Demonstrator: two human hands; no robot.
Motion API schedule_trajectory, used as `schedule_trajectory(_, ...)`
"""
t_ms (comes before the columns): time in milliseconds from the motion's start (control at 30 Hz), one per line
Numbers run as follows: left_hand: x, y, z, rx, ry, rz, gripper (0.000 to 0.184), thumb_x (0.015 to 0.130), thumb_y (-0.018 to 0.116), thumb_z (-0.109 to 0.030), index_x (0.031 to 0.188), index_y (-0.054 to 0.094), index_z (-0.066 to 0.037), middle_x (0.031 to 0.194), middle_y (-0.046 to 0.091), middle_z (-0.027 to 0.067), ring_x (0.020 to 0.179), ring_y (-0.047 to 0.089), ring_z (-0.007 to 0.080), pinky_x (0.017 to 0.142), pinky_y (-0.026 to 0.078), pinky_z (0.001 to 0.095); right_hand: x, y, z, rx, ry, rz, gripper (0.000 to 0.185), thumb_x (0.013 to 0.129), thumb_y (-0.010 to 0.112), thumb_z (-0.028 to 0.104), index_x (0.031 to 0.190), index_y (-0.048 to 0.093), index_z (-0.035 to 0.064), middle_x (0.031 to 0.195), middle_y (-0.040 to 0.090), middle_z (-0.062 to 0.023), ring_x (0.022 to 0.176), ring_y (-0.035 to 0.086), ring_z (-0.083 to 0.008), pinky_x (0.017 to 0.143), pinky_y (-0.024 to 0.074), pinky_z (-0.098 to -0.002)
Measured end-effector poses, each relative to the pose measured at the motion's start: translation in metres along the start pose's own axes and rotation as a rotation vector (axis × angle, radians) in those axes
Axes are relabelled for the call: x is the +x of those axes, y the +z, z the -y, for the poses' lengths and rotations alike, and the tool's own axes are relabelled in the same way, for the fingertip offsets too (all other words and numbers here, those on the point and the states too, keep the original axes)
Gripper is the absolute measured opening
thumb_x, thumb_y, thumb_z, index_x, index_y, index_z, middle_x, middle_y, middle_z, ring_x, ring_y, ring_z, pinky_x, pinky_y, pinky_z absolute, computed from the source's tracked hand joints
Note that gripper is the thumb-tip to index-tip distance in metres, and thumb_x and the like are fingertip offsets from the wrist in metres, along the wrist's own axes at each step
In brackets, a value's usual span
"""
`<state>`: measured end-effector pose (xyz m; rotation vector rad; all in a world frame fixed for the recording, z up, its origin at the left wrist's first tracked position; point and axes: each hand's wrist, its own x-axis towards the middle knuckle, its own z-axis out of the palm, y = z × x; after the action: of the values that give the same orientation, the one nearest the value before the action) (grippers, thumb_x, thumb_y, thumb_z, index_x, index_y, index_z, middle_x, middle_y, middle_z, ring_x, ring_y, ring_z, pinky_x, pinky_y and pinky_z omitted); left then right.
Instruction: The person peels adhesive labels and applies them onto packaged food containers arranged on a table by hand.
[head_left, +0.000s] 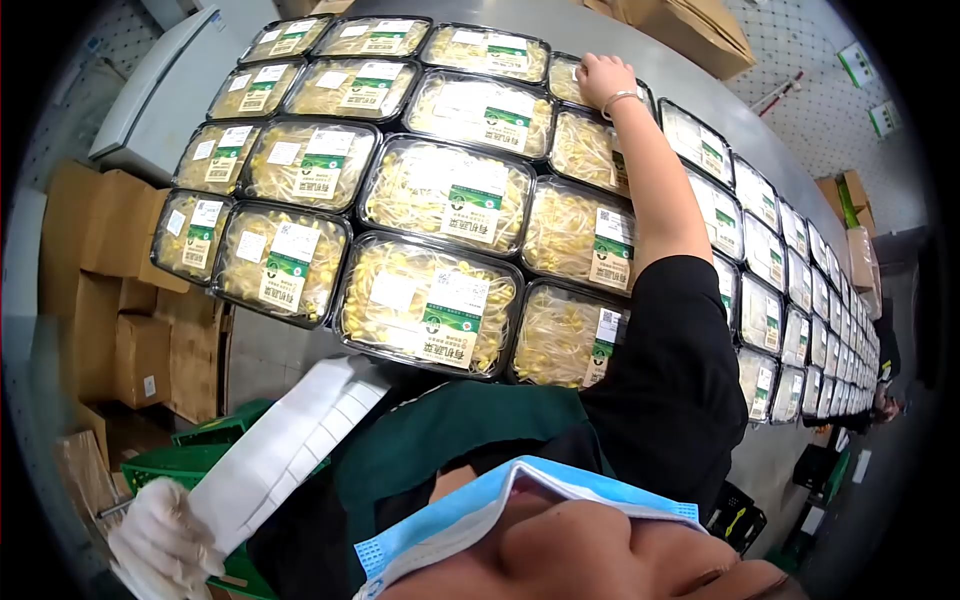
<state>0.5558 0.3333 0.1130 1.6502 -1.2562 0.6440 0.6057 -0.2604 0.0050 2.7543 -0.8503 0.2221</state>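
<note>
My left hand (pixel 165 540), in a whitish glove, is closed around a strip of white labels (pixel 290 450) at the lower left. The strip runs up toward the near edge of the packs. My bare right hand (pixel 606 80), with a bracelet at the wrist, reaches to a pack of sprouts (pixel 568 82) in the far row. Its fingers are bunched on the lid; whatever is under the fingertips is hidden. Black trays of sprouts with green and white labels, such as a near one (pixel 430 305), stand in rows. Several at the left also bear a small white square sticker (pixel 252 246).
More packs (pixel 762 255) extend along the metal table (pixel 620 35) to the right. Cardboard boxes (pixel 140 360) and green crates (pixel 170 470) are at the left. A large carton (pixel 690 35) lies at the far edge. Another person's hand (pixel 887 408) shows at the far right.
</note>
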Motion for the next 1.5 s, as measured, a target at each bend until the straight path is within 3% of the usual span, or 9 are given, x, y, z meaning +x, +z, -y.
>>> schedule_trajectory(200, -0.012, 0.062, 0.006, -0.538, -0.595, 0.435, 0.028, 0.074, 0.049, 0.002, 0.101, 0.055, 0.007, 0.079, 0.06, 0.0156, 0.064, 0.059, 0.0194, 0.056, 0.048, 0.0261, -0.02, -0.025, -0.03, 0.201, 0.462, 0.055, 0.047, 0.079, 0.045, 0.046, 0.108, 0.053, 0.0098, 0.104, 0.057, -0.0133, 0.099, 0.053, -0.0227, 0.083, 0.0395, -0.0337)
schedule_trajectory(300, -0.009, 0.108, 0.008, -1.197, -1.147, 0.501, 0.036, 0.071, 0.05, 0.009, 0.108, 0.05, 0.007, 0.093, 0.06, 0.0155, 0.082, 0.059, 0.0193, 0.071, 0.048, 0.0282, -0.082, -0.088, 0.013, 0.795, 0.058, -0.042, 0.052, 0.076, 0.05, 0.049, 0.101, 0.057, 0.0043, 0.096, 0.06, -0.0141, 0.089, 0.057, -0.0251, 0.077, 0.0426, -0.0322)
schedule_trajectory(433, -0.003, 0.131, -0.007, -1.234, -1.039, 0.326, 0.044, 0.074, 0.048, 0.01, 0.117, 0.04, 0.008, 0.113, 0.051, 0.0171, 0.098, 0.054, 0.0201, 0.081, 0.044, 0.0267, -0.067, -0.079, -0.04, 0.653, 0.144, -0.274, 0.04, 0.076, 0.052, 0.038, 0.095, 0.06, 0.0043, 0.086, 0.062, -0.0131, 0.08, 0.059, -0.0254, 0.072, 0.0448, -0.0326)
schedule_trajectory(767, -0.034, 0.077, 0.017, -0.985, -0.97, 0.115, 0.022, 0.075, 0.047, 0.005, 0.095, 0.049, 0.012, 0.085, 0.059, 0.0242, 0.075, 0.061, 0.0277, 0.07, 0.051, 0.0364, -0.029, -0.022, -0.036, 0.504, 0.702, 0.092, 0.045, 0.071, 0.055, 0.044, 0.096, 0.063, 0.008, 0.106, 0.058, -0.0106, 0.101, 0.053, -0.0274, 0.084, 0.0405, -0.035)
schedule_trajectory(967, -0.095, 0.059, 0.014, -0.97, -1.18, -0.102, 0.021, 0.074, 0.056, -0.003, 0.09, 0.05, 0.01, 0.081, 0.059, 0.0232, 0.069, 0.061, 0.0271, 0.065, 0.052, 0.0358, 0.004, -0.015, -0.028, 0.749, 0.517, 0.003, 0.035, 0.072, 0.053, 0.033, 0.094, 0.063, 0.0069, 0.1, 0.06, -0.0142, 0.095, 0.056, -0.0294, 0.08, 0.0431, -0.035)
schedule_trajectory(1100, -0.091, 0.065, 0.008, -0.945, -1.205, -0.173, 0.02, 0.073, 0.052, 0.001, 0.091, 0.051, 0.01, 0.084, 0.059, 0.0232, 0.074, 0.061, 0.0268, 0.069, 0.051, 0.0344, -0.016, -0.008, -0.003, 0.289, 0.448, 0.04, 0.032, 0.077, 0.048, 0.027, 0.101, 0.06, 0.0086, 0.102, 0.059, -0.0146, 0.098, 0.055, -0.0282, 0.08, 0.0414, -0.0381)
schedule_trajectory(1300, -0.093, 0.063, 0.022, -0.871, -1.173, -0.044, 0.021, 0.073, 0.043, 0.01, 0.094, 0.049, 0.009, 0.095, 0.056, 0.0257, 0.087, 0.058, 0.0291, 0.077, 0.048, 0.0365, -0.045, -0.013, -0.002, 0.048, 0.144, -0.156, 0.053, 0.083, 0.038, 0.042, 0.126, 0.036, 0.0116, 0.132, 0.035, -0.0082, 0.121, 0.033, -0.0232, 0.093, 0.0311, -0.0401)
schedule_trajectory(1400, -0.057, 0.089, 0.006, -0.887, -1.078, -0.149, 0.027, 0.076, 0.047, 0.002, 0.103, 0.044, 0.009, 0.107, 0.051, 0.0243, 0.083, 0.059, 0.0272, 0.073, 0.051, 0.0367, -0.047, -0.01, -0.004, 0.125, 0.066, 0.278, 0.068, 0.082, 0.023, 0.058, 0.133, 0.023, 0.013, 0.141, 0.013, -0.0045, 0.13, 0.012, -0.0199, 0.102, 0.0111, -0.0481)
schedule_trajectory(1500, -0.031, 0.114, -0.004, -0.958, -0.951, -0.082, 0.032, 0.078, 0.041, 0.005, 0.11, 0.039, 0.01, 0.116, 0.044, 0.0233, 0.085, 0.059, 0.0279, 0.068, 0.054, 0.0341, -0.081, -0.062, 0.027, 0.462, -0.106, -0.097, 0.06, 0.082, 0.041, 0.051, 0.124, 0.038, 0.0087, 0.126, 0.041, -0.0102, 0.121, 0.033, -0.0247, 0.098, 0.0275, -0.0402)
